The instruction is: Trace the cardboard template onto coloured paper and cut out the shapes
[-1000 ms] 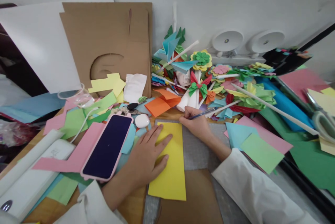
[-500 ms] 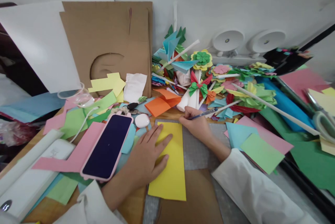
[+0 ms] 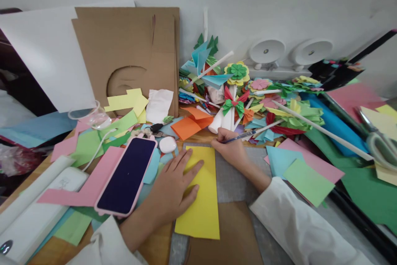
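Observation:
A yellow sheet of paper (image 3: 203, 199) lies lengthwise in front of me, partly on a grey mat (image 3: 231, 178) and partly over a piece of brown cardboard (image 3: 232, 232). Flat on its left side rests my left hand (image 3: 173, 186), fingers spread. My right hand (image 3: 231, 147) grips a slim pen (image 3: 245, 134) near the sheet's upper right corner; the tip is hidden behind the fingers. Just beyond both hands sits a folded orange paper (image 3: 190, 122).
Left of the sheet are a phone in a pink case (image 3: 125, 176), paper scraps and a white device (image 3: 43, 203). Cardboard panels (image 3: 130, 46) lean on the wall. Paper flowers (image 3: 237, 72) crowd the back. Scissors (image 3: 380, 145) and coloured papers (image 3: 310, 182) lie at right.
Both hands keep almost the same pose on and beside the yellow paper. The pen leans slightly differently, and the whole view has shifted a little.

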